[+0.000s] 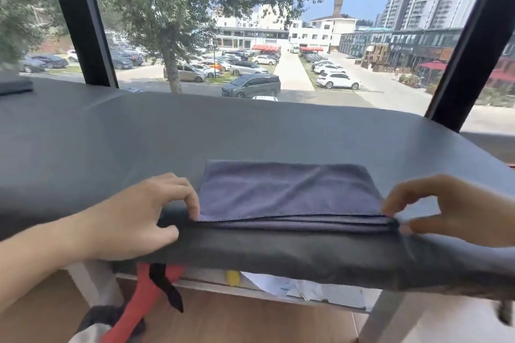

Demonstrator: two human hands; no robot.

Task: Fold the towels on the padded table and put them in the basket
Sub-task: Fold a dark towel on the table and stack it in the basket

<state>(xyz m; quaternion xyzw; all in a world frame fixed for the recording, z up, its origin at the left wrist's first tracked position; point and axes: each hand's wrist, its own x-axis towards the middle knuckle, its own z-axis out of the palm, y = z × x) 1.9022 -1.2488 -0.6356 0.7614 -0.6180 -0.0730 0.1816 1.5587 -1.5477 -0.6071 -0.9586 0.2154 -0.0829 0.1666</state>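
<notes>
A person stands at a grey padded table (195, 131) set against a large window, seen from their own head looking down. A blue-grey towel (287, 189), already folded into a wide flat rectangle of several layers, lies at the near edge of the table, slightly right of its middle, its stacked edges flush with the table's front lip.

The left hand (133, 214) sits at the towel's near left corner, fingers curled, fingertips touching or lightly pinching that corner; which of the two is unclear. The right hand (446, 209) is at the near right corner, index finger and thumb curled toward it as if pinching the layers, though a firm grasp cannot be confirmed.

No basket is in view. A dark folded item (15, 83) rests at the far left corner of the table.

The likely risks: if only the top layers are caught, the lower ones may sag open when lifted. Being so close to the front lip, the towel could also slide off towards the floor if nudged forward.
</notes>
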